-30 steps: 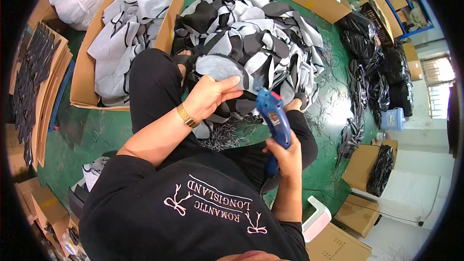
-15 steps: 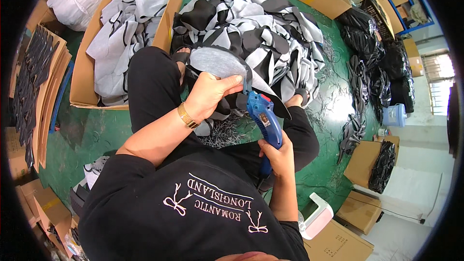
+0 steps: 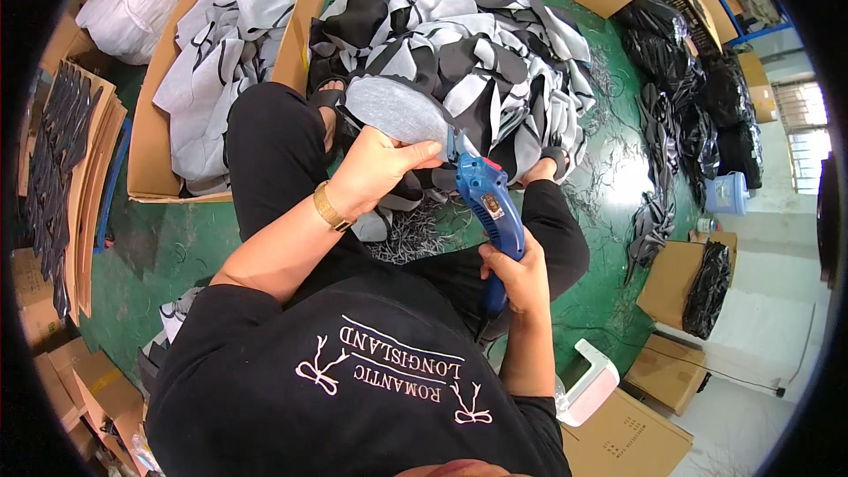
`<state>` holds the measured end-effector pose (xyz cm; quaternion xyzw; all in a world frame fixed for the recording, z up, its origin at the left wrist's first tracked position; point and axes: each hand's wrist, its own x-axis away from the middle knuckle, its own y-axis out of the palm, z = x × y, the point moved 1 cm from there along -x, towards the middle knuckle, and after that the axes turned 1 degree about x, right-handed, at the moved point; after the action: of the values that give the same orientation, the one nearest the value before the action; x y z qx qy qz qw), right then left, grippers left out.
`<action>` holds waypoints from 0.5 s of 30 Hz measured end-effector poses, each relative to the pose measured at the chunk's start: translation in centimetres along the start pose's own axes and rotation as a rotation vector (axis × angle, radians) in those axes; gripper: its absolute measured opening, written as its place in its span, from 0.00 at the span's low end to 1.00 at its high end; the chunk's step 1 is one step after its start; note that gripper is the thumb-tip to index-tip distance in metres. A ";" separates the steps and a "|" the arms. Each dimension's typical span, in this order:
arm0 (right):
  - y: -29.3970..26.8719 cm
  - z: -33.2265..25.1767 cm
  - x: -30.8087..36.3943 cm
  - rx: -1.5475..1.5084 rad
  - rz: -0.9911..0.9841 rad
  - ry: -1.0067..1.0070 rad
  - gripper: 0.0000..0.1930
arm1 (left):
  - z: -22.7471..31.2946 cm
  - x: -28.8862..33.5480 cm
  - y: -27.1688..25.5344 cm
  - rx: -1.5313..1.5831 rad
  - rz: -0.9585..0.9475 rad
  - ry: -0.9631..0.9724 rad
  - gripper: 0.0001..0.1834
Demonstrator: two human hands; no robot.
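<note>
My left hand (image 3: 385,166) pinches the near edge of a rounded grey fabric piece (image 3: 394,108) between thumb and fingers. In my right hand (image 3: 521,276) is a pair of blue electric scissors (image 3: 491,201) with a red button, its fingers wrapped round the handle. The scissors' head points away from me and meets the right edge of the fabric, close to my left thumb. Whether the blades touch the cloth or are closed, I cannot tell. Beyond my hands lies a large heap of grey and black fabric pieces (image 3: 468,53).
A cardboard box (image 3: 146,146) of grey fabric stands at the left. Thin trimmings (image 3: 420,234) litter the green floor between my legs. Black plastic bags (image 3: 667,57) line the right side, near a pale blue bucket (image 3: 728,193). A white, pink-topped object (image 3: 590,389) stands at lower right.
The strip of dark and grey cloth that hung beside the scissors' head has dropped out of sight there. The scissors have tilted and shifted slightly right; my left hand still grips the fabric.
</note>
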<state>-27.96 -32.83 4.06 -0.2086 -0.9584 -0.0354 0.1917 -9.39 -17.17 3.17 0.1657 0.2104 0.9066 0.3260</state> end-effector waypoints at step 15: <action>0.7 -4.0 -3.7 0.011 0.082 -0.164 0.19 | 0.0 0.5 -0.5 -0.107 -0.127 -0.094 0.14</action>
<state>-23.14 -34.20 6.38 -0.2489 -0.9617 -0.0049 0.1150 -9.49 -16.51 2.98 0.1767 0.1562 0.8853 0.4008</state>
